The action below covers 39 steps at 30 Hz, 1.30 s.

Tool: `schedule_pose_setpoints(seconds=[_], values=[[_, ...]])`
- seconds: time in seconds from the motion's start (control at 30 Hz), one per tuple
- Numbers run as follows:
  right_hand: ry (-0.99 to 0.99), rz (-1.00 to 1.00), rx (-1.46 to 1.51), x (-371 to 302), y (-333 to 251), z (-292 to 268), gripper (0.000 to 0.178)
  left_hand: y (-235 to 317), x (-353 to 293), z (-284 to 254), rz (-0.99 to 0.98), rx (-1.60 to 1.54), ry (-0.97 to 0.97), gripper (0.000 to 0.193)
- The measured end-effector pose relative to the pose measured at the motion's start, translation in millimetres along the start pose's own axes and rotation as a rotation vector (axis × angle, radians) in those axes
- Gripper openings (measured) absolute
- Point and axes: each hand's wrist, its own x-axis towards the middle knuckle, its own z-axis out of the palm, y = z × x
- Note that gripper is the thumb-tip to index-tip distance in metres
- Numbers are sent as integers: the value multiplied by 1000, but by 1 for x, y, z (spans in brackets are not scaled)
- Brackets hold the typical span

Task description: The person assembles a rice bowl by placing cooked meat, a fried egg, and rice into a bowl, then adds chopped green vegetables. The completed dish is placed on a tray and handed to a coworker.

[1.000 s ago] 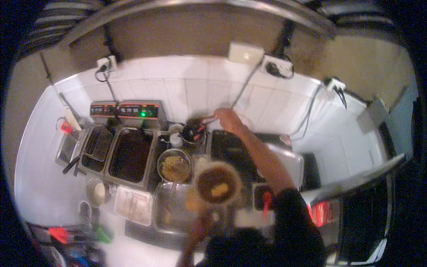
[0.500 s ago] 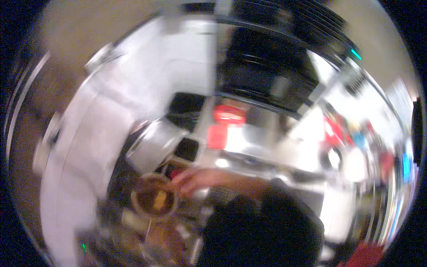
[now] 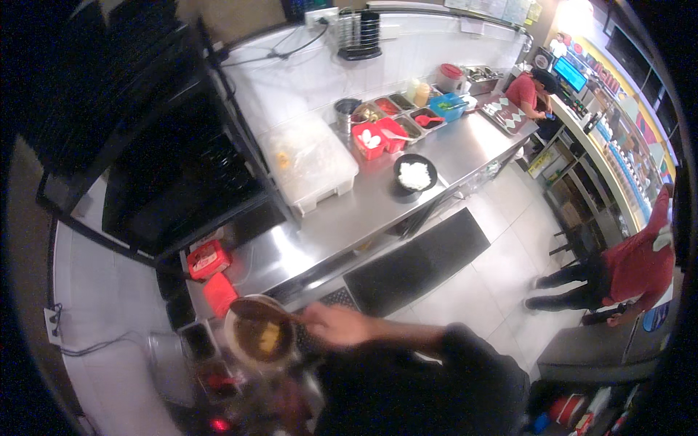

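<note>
My right hand [image 3: 338,325] is closed around the handle of a brown spoon [image 3: 251,311]. The spoon's head lies over the rim of a round, pale-rimmed pan [image 3: 292,352]. Inside the pan are brown contents with a yellow piece [image 3: 270,337] on top. Below the pan, my left hand [image 3: 285,400] seems to be a dark, blurred shape, and its fingers cannot be made out. A red container [image 3: 209,259] and a flat red lid-like piece [image 3: 219,293] sit just beyond the pan.
A steel counter [image 3: 320,236] runs to the far right, carrying a large plastic bin [image 3: 313,163], a black bowl of rice [image 3: 414,175] and several topping containers. A dark mat [image 3: 418,261] covers part of the floor. Two people in red shirts [image 3: 640,269] are at right.
My view has swung to the right, bringing the long counter and the people into sight. The spoon now shows clearly in my right hand above the pan.
</note>
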Motion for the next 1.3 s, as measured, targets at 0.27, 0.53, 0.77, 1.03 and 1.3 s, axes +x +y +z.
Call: schedule_pose_setpoints(seconds=[0.27,0.53,0.77,1.03,1.3], values=[[582,53,-232,-77,35,-109,39,53,81,129,94,237,-208,34],[810,273,-357,-111,99,-177,32,194,69,270,152,493,-569,45],[804,632,-216,-111,132,-254,34,244,118,372,20,458,-740,36],[1033,625,-233,-95,196,-318,30,266,209,462,165,489,-870,39],[925,614,-329,-76,254,-405,32,225,311,512,580,554,-779,47]])
